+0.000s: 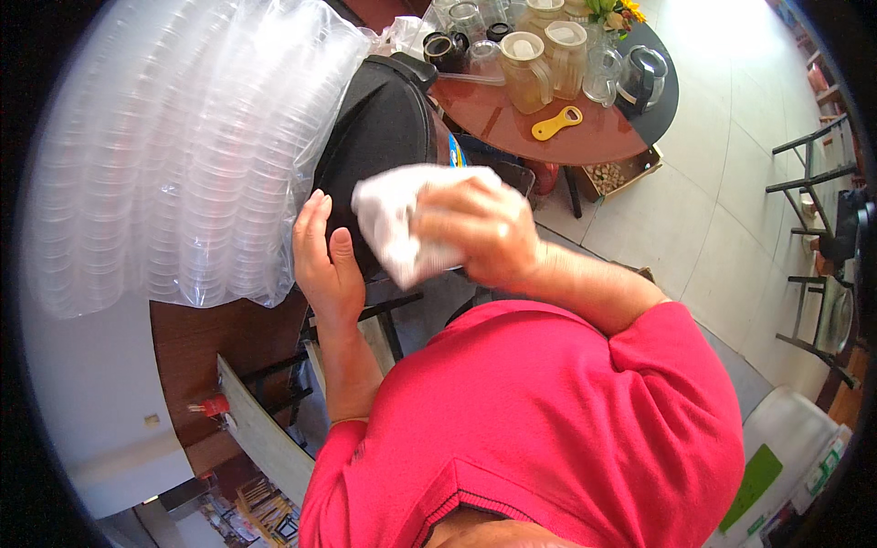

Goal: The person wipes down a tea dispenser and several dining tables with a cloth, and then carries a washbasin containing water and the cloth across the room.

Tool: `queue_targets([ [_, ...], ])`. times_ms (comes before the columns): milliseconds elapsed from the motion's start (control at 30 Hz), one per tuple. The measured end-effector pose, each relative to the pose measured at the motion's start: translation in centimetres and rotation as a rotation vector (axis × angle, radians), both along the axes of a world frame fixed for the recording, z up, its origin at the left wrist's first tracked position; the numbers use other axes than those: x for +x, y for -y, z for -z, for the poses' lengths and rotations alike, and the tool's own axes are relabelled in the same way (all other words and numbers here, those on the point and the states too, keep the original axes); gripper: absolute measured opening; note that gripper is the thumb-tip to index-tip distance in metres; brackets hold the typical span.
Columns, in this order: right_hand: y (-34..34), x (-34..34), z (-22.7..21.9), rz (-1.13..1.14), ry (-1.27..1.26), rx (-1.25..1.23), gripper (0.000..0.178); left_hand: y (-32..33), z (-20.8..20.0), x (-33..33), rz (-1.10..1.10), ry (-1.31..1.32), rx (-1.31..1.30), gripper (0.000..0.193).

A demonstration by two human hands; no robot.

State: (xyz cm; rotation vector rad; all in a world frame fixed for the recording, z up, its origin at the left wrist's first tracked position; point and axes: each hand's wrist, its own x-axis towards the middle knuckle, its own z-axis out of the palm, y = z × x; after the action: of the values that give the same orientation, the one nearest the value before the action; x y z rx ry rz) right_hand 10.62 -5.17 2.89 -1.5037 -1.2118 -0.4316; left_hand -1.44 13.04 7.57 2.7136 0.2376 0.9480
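My right hand (489,228) is closed on a crumpled white cloth (388,215), which is smeared by motion in front of my chest. To its left, my left hand (329,269) is raised with its fingers stretched out and the thumb apart, holding nothing. Just beyond both hands stands a large black, rounded object (379,123) with a raised rim; its lower part is hidden behind the cloth and my hands. Whether the cloth or my left fingers touch it I cannot tell.
Stacks of clear plastic cups in a clear bag (183,155) fill the left side. On the round brown table (594,137) are lidded pitchers (525,78), a glass kettle (642,78), glasses and a yellow bottle opener (557,122). A box (621,173) sits beneath; metal-framed chairs (813,155) stand right.
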Motion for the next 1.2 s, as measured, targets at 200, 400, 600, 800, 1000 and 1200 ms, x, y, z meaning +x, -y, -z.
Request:
queue_targets([
  [200,1.0,-2.6,1.3,-0.526,-0.138,-0.072,0.031,-0.1,-0.5,0.1,0.034,0.027,0.016,0.030],
  [400,0.9,4.2,-3.0,0.006,-0.070,0.200,0.031,-0.8,0.7,-0.9,-0.005,0.164,-0.207,0.028],
  [600,-2.6,6.7,-1.8,0.353,0.115,-0.212,0.035,-0.7,1.2,-1.9,0.080,0.403,-0.433,0.034],
  [800,-1.5,0.2,-3.3,0.230,0.300,-0.208,0.031,-1.6,2.8,-2.3,0.208,0.636,-0.474,0.046],
  [1000,-2.6,-5.4,-4.8,0.026,0.374,-0.344,0.035,-2.9,3.2,-3.2,0.510,0.810,-0.763,0.054],
  [1200,-2.0,-3.8,-5.2,-0.082,0.444,-0.347,0.034,-3.2,3.8,-8.9,0.023,0.792,-0.691,0.031],
])
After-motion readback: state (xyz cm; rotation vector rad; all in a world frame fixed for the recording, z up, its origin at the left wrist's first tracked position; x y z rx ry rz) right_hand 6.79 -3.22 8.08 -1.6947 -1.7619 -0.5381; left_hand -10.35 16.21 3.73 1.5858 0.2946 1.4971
